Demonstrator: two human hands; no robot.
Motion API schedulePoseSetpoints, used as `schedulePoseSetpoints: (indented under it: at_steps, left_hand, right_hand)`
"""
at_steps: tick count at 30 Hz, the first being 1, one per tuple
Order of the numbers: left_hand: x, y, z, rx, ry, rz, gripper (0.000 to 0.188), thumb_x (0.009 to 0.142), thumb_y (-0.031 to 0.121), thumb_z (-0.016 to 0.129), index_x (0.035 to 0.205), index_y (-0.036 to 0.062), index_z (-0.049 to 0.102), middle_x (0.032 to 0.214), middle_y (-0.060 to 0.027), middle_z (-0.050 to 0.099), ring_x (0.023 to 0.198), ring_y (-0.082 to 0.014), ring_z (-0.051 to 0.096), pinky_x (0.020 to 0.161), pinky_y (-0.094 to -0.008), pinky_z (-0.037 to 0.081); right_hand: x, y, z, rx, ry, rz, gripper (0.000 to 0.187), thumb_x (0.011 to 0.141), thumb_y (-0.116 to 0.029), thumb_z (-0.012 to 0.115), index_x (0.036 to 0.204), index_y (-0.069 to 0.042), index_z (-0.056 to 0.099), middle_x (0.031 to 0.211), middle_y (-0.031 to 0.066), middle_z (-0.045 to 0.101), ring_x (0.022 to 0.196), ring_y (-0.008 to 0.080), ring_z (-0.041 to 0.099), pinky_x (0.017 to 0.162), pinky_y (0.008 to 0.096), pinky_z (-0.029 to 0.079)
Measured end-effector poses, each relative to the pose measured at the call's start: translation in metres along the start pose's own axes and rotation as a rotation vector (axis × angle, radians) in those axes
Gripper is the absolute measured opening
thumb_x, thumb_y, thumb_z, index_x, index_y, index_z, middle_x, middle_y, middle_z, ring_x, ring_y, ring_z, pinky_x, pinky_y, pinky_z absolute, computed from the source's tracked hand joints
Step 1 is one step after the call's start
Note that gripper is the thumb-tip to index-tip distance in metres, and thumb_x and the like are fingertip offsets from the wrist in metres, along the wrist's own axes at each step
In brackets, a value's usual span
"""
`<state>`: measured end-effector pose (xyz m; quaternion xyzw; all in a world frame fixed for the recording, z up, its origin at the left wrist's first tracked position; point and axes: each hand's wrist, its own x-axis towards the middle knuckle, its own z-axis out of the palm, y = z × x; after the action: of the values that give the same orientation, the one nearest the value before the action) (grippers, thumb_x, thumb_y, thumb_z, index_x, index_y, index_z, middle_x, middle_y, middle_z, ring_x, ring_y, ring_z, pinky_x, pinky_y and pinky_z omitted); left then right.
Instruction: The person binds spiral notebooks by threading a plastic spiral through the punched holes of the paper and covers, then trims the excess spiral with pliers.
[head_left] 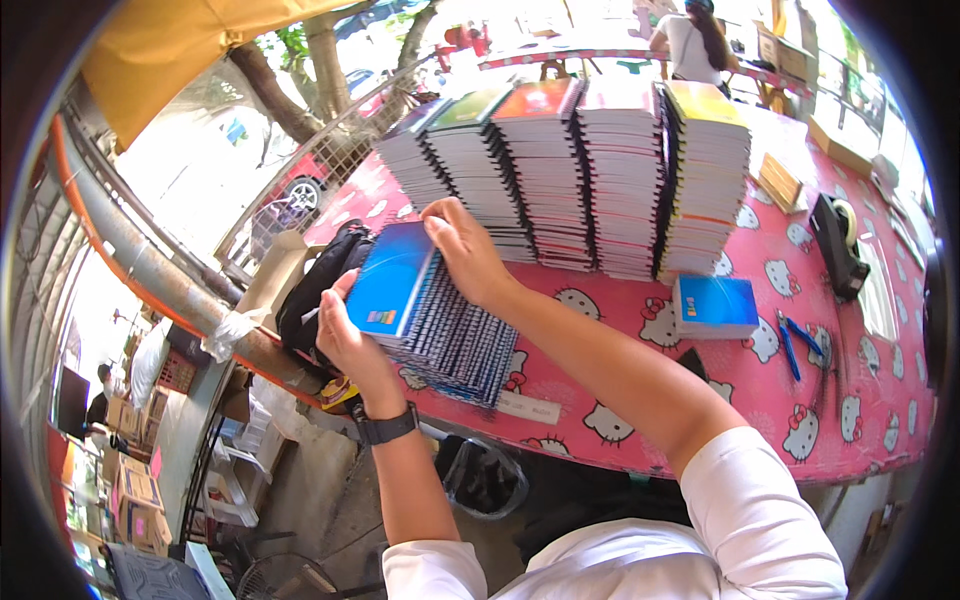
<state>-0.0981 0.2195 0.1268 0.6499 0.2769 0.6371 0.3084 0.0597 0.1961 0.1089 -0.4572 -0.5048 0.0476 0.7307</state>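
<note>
A stack of blue-covered spiral notebooks [397,275] stands near the front left of the table, its dark coil bindings facing right and toward me. My left hand [352,338] holds the stack's near-left side, thumb up by the cover edge. At the far right corner, the fingers of my right hand [462,250] are closed on the top notebook, by its bound edge. Part of the fingers of both hands is hidden. Behind my right hand rise several tall stacks of spiral notebooks [625,180] with green, orange, pink and yellow covers.
A small blue-covered pile [715,306] lies right of my forearm, near blue-handled pliers [790,348]. Farther right sits a black tape dispenser [838,248]. A black bag [325,285] is left of the stack; a bin [485,478] stands below the table edge. Another person [695,45] is behind.
</note>
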Motion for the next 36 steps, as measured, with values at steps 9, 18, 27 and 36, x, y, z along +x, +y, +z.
schedulePoseSetpoints:
  at_steps: [9, 18, 27, 36]
  left_hand:
    - [-0.052, 0.004, -0.048, 0.207, 0.385, 0.450, 0.033, 0.100, 0.018, 0.038, 0.122, -0.0049, 0.048, 0.129, -0.0176, 0.051, 0.117, -0.0250, 0.050, 0.092, -0.0366, 0.043]
    - [-0.230, 0.038, 0.113, 0.133, -1.044, 0.537, 0.045, 0.067, 0.026, 0.079, 0.106, 0.0099, 0.064, 0.119, -0.0118, 0.058, 0.109, -0.0334, 0.054, 0.092, -0.0448, 0.042]
    - [-0.193, -0.023, 0.096, 0.261, -1.091, 0.198, 0.042, 0.066, 0.017, 0.080, 0.105, 0.0089, 0.065, 0.116, -0.0117, 0.058, 0.109, -0.0317, 0.053, 0.093, -0.0412, 0.042]
    - [-0.181, 0.002, 0.094, 0.173, -0.849, 0.308, 0.043, 0.073, 0.022, 0.078, 0.111, 0.0087, 0.063, 0.137, -0.0122, 0.046, 0.124, -0.0296, 0.043, 0.101, -0.0428, 0.036]
  right_hand:
    - [-0.090, -0.064, -0.191, -0.645, -0.400, 0.081, 0.013, 0.076, -0.014, 0.072, 0.081, -0.004, 0.065, 0.080, 0.0091, 0.061, 0.080, 0.0283, 0.058, 0.070, 0.0347, 0.048]
    - [-0.135, -0.039, -0.324, -1.176, -0.476, 0.267, 0.033, 0.059, -0.011, 0.081, 0.088, -0.007, 0.063, 0.093, 0.0077, 0.059, 0.100, 0.0280, 0.055, 0.085, 0.0396, 0.046]
    - [-0.122, -0.047, -0.336, -1.103, -0.579, 0.387, 0.033, 0.062, -0.020, 0.081, 0.089, -0.008, 0.065, 0.095, 0.0070, 0.063, 0.096, 0.0289, 0.060, 0.082, 0.0405, 0.048]
    - [-0.120, -0.051, -0.337, -1.050, -0.554, 0.425, 0.021, 0.068, -0.016, 0.076, 0.085, -0.009, 0.065, 0.092, 0.0084, 0.065, 0.088, 0.0283, 0.063, 0.075, 0.0416, 0.050]
